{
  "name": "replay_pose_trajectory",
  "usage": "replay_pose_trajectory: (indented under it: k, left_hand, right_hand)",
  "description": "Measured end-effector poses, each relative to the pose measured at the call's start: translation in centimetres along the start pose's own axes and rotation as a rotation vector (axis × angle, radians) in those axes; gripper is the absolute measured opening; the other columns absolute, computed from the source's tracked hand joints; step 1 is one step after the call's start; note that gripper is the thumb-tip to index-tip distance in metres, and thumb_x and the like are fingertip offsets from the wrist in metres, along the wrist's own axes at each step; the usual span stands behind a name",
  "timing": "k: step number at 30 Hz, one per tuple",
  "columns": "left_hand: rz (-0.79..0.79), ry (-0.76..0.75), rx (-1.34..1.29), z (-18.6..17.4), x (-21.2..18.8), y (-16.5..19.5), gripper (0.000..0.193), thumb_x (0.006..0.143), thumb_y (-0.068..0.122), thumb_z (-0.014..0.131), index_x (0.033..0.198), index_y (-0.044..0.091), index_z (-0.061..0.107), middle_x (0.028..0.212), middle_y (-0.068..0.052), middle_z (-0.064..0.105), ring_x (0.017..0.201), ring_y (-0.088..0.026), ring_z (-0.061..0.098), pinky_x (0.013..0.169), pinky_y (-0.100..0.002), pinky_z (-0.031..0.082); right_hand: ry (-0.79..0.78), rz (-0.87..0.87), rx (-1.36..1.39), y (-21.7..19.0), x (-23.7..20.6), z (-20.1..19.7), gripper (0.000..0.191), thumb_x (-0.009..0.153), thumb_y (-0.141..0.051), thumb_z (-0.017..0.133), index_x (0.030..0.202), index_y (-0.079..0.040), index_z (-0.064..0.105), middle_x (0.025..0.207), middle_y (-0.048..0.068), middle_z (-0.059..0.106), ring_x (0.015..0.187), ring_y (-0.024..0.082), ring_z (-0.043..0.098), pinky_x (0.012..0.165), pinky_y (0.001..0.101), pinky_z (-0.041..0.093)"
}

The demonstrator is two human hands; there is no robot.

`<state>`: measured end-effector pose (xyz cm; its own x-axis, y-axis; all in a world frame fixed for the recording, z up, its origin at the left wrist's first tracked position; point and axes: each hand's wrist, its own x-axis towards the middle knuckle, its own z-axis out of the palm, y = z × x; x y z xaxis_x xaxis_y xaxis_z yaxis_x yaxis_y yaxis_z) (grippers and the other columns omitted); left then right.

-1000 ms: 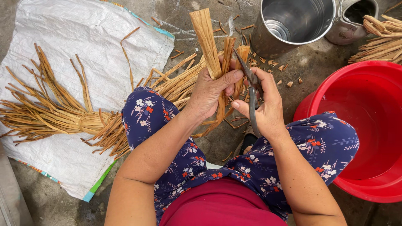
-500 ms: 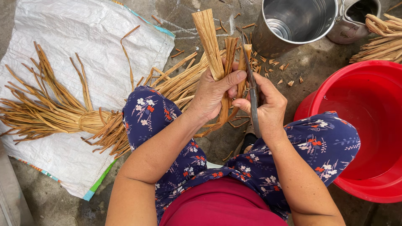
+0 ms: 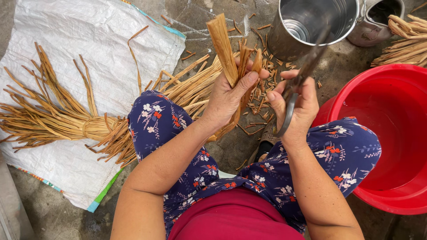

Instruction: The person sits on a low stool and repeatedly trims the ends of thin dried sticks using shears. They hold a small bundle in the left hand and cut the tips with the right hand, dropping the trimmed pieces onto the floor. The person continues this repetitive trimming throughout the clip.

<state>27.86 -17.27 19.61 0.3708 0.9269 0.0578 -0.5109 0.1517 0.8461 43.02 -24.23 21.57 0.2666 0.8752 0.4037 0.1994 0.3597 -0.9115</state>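
Note:
My left hand (image 3: 229, 98) grips a small bunch of flat tan dried strips (image 3: 223, 49), held upright above my knees. My right hand (image 3: 297, 106) is closed around dark metal scissors (image 3: 301, 78), whose blades point up and away to the right of the bunch, apart from the strips. Short cut-off pieces (image 3: 262, 91) lie scattered on the ground under both hands. A large tied bundle of the same tan strips (image 3: 80, 122) rests across my left knee and onto a white woven sack (image 3: 71, 35).
A red plastic basin (image 3: 391, 133) stands at my right knee. A steel bucket (image 3: 311, 24) and a metal kettle (image 3: 376, 20) stand ahead. More tan strips (image 3: 407, 40) lie at the upper right. The ground is rough concrete.
My right hand has drawn the scissors away from the bunch, to the right and upward. The left hand still holds the strips, now slightly higher.

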Motion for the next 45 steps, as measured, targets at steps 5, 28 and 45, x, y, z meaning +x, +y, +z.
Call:
replay_pose_trajectory:
  k: [5,28,45]
  left_hand:
    - [0.033,-0.051,0.219,0.8,-0.3,-0.3,0.041,0.109,0.025,0.057,0.143,0.005,0.046,0.124,-0.009,0.062,0.102,-0.016,0.068,0.091,-0.033,0.060]
    - [-0.059,-0.039,0.289,0.2,-1.4,0.1,0.020,0.099,0.013,0.077,0.114,0.003,0.068,0.104,0.002,0.067,0.096,-0.007,0.063,0.085,-0.024,0.055]
    - [-0.040,0.133,-0.110,-1.4,-0.3,0.3,0.024,0.098,0.016,0.077,0.117,0.005,0.068,0.095,0.002,0.066,0.075,-0.005,0.056,0.064,-0.022,0.046]
  right_hand:
    - [-0.022,0.094,0.229,-0.4,-0.3,0.3,0.038,0.100,0.004,0.076,0.131,-0.004,0.056,0.109,0.004,0.066,0.100,0.009,0.064,0.090,0.0230,0.055]
    - [0.031,0.315,0.233,0.0,1.8,-0.8,0.041,0.092,0.012,0.076,0.127,-0.003,0.062,0.092,0.001,0.063,0.072,0.004,0.057,0.065,0.0181,0.049]
    - [-0.288,0.103,-0.379,-0.3,0.3,0.2,0.082,0.079,-0.039,0.090,0.143,-0.004,0.051,0.119,0.008,0.056,0.104,0.019,0.059,0.088,0.0324,0.051]
